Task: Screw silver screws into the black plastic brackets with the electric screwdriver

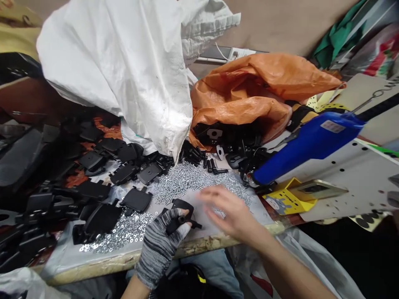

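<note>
My left hand [160, 245], in a grey knit fingerless glove, is shut on a black plastic part [181, 213] near the table's front edge. A small dark screw or pin seems to sit in that part, though my fingers partly hide it. My right hand [226, 211] is blurred, with its fingers apart, and hovers over a spread of silver screws [193, 181]. It shows nothing held. Silver washers [124, 232] lie to the left of my left hand. Several flat black plastic parts [136, 199] lie beside them.
A white woven sack [118, 70] and an orange sack [249, 91] slump at the back over more black parts. A blue power tool [308, 149] lies on the right above a perforated grey board [346, 174]. The wooden table edge [149, 253] runs along the front.
</note>
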The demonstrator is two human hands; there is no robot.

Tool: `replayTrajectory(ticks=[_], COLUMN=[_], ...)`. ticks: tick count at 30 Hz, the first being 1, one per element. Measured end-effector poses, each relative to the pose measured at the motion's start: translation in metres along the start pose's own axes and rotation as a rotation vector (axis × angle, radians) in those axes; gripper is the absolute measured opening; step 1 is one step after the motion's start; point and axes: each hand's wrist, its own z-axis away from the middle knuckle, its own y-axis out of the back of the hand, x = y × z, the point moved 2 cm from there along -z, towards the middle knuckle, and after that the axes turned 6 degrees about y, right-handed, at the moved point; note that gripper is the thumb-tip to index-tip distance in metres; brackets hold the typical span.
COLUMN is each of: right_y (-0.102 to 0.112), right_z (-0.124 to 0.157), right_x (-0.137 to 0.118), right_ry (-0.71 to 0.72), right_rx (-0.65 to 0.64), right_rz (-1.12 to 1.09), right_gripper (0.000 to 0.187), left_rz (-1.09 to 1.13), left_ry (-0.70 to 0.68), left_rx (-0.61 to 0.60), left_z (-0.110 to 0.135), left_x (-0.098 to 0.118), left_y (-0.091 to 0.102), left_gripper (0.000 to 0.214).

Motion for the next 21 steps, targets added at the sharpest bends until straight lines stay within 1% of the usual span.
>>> replayTrajectory(ticks=[1, 2, 3, 4, 5, 6, 7, 8, 9, 10, 12, 14, 15, 17, 19, 21], right_y=[0.011, 0.017, 0.018, 0.014, 0.006, -0.003, -0.014, -0.023, -0.030, -0.034, -0.036, -0.029, -0.025, -0.021, -0.022, -0.027], right_z=[0.000, 0.002, 0.004, 0.007, 0.011, 0.015, 0.018, 0.021, 0.023, 0.023, 0.022, 0.018, 0.016, 0.011, 0.007, 0.007], right_x=[0.009, 0.019, 0.028, 0.037, 0.044, 0.050, 0.054, 0.056, 0.058, 0.059, 0.057, 0.051, 0.046, 0.029, 0.007, -0.013], right_ry=[-0.076, -0.168, -0.268, -0.363, -0.447, -0.516, -0.573, -0.613, -0.634, -0.642, -0.648, -0.631, -0.600, -0.484, -0.324, -0.197], right_rx=[0.103, 0.152, 0.117, 0.011, -0.130, -0.266, -0.368, -0.422, -0.439, -0.438, -0.446, -0.449, -0.439, -0.410, -0.383, -0.379], right_rz=[0.053, 0.108, 0.159, 0.196, 0.222, 0.248, 0.274, 0.296, 0.310, 0.316, 0.318, 0.295, 0.247, 0.087, -0.031, 0.010], right_gripper=[0.031, 0.032, 0.031, 0.028, 0.023, 0.018, 0.014, 0.011, 0.009, 0.008, 0.009, 0.011, 0.012, 0.014, 0.021, 0.032], left_rz=[0.016, 0.027, 0.033, 0.036, 0.037, 0.033, 0.027, 0.021, 0.019, 0.019, 0.011, -0.016, -0.033, -0.072, -0.102, -0.101], left_ry=[0.014, 0.025, 0.032, 0.038, 0.042, 0.041, 0.038, 0.034, 0.032, 0.032, 0.037, 0.050, 0.052, 0.038, 0.028, 0.047], left_rx=[-0.002, -0.004, -0.008, -0.018, -0.029, -0.044, -0.059, -0.075, -0.094, -0.115, -0.143, -0.152, -0.151, -0.140, -0.122, -0.089], left_z=[0.000, 0.001, 0.001, 0.001, 0.002, 0.002, 0.003, 0.003, 0.004, 0.005, 0.006, 0.006, 0.005, 0.003, 0.000, -0.002], left_x=[0.000, -0.001, -0.001, -0.002, -0.003, -0.003, -0.003, -0.003, -0.003, -0.003, -0.002, -0.003, -0.005, -0.009, -0.014, -0.018], left_y=[-0.003, -0.007, -0.009, -0.011, -0.013, -0.015, -0.017, -0.019, -0.021, -0.024, -0.028, -0.032, -0.035, -0.039, -0.044, -0.045], left_gripper=[0.026, 0.026, 0.025, 0.024, 0.023, 0.023, 0.022, 0.022, 0.022, 0.023, 0.025, 0.029, 0.030, 0.032, 0.033, 0.035])
